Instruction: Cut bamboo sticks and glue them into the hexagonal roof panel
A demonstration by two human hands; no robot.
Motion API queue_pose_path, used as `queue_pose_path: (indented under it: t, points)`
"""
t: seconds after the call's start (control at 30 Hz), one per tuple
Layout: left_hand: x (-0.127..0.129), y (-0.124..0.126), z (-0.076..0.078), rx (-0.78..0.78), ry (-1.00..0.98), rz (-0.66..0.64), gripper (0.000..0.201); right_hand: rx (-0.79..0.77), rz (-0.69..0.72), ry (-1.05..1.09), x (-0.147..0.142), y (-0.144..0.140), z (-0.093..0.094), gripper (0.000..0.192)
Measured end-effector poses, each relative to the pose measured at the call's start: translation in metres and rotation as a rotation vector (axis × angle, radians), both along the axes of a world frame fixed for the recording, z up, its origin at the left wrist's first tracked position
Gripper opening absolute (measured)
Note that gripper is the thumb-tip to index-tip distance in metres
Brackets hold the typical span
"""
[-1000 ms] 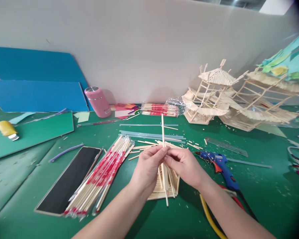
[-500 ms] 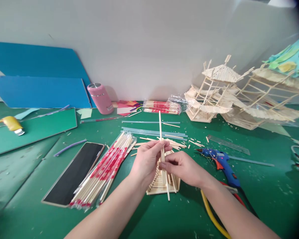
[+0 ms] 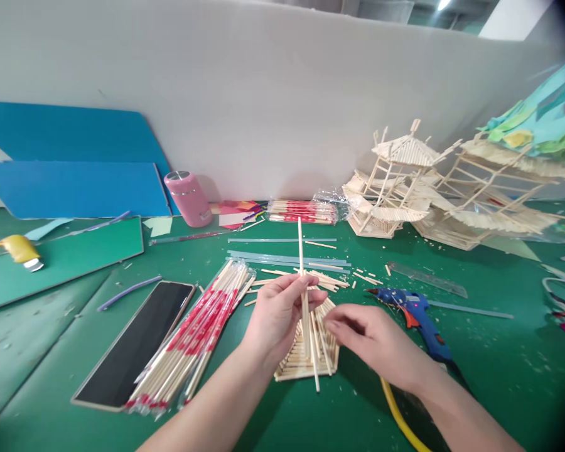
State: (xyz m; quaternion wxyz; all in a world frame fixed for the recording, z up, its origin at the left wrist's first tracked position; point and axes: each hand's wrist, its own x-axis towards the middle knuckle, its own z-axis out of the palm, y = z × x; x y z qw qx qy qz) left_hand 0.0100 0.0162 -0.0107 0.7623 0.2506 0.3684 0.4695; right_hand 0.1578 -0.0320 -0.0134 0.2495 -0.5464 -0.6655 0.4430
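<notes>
Several thin wooden sticks (image 3: 305, 317) are pinched upright in my left hand (image 3: 277, 311), one of them rising well above the fingers and another slanting down below them. Behind and beneath lies a small structure of wooden sticks (image 3: 292, 370), with rows laid side by side; my left hand partly hides it. My right hand (image 3: 371, 339) is just right of the structure, fingers loosely curled and a little apart, with nothing visible in them. Farther right, a blue hot glue gun (image 3: 417, 311) lies on the green table with its nozzle pointing left.
Bagged sticks (image 3: 202, 326) overlap a dark phone (image 3: 136, 342) at left. Blue glue sticks (image 3: 287, 258) and loose sticks lie behind my hands. A pink bottle (image 3: 189, 199) stands near the wall. Stick-built pavilion models (image 3: 395, 188) are at back right. A yellow cable (image 3: 395, 414) runs in front.
My right hand has let go of the sticks and moved right, away from them. My left hand still holds them. The whole view has shifted slightly downward in the picture.
</notes>
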Motion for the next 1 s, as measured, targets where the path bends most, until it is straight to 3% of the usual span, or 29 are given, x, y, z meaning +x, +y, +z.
queue_pose_path:
  t: [0.1, 0.2, 0.37, 0.47, 0.6, 0.7, 0.93, 1.0]
  points:
    - [0.0, 0.0, 0.0, 0.014, 0.011, -0.006, 0.01, -0.039, -0.16, -0.135, 0.031, -0.032, 0.001, 0.023]
    - [0.001, -0.001, 0.001, 0.02, 0.025, -0.035, 0.011, -0.036, -0.291, -0.287, 0.065, -0.072, -0.017, 0.025]
    - [0.002, -0.005, 0.001, 0.046, 0.048, -0.111, 0.013, 0.216, -0.478, -0.627, 0.102, -0.119, -0.054, 0.032]
    - [0.003, -0.007, 0.002, 0.07, 0.059, -0.138, 0.012, 0.26, -0.481, -0.693, 0.102, -0.122, -0.063, 0.032]
    - [0.004, -0.01, 0.004, 0.101, 0.075, -0.179, 0.011, 0.267, -0.3, -0.772, 0.088, -0.113, -0.066, 0.043]
    - [0.004, -0.011, 0.005, 0.125, 0.109, -0.189, 0.014, 0.247, -0.317, -0.867, 0.081, -0.108, -0.067, 0.049]
    - [0.003, -0.01, 0.004, 0.137, 0.129, -0.183, 0.014, 0.377, -0.269, -0.971, 0.088, -0.095, -0.056, 0.064]
    - [0.003, -0.01, 0.003, 0.143, 0.132, -0.176, 0.014, 0.375, -0.222, -0.964, 0.089, -0.093, -0.053, 0.058]
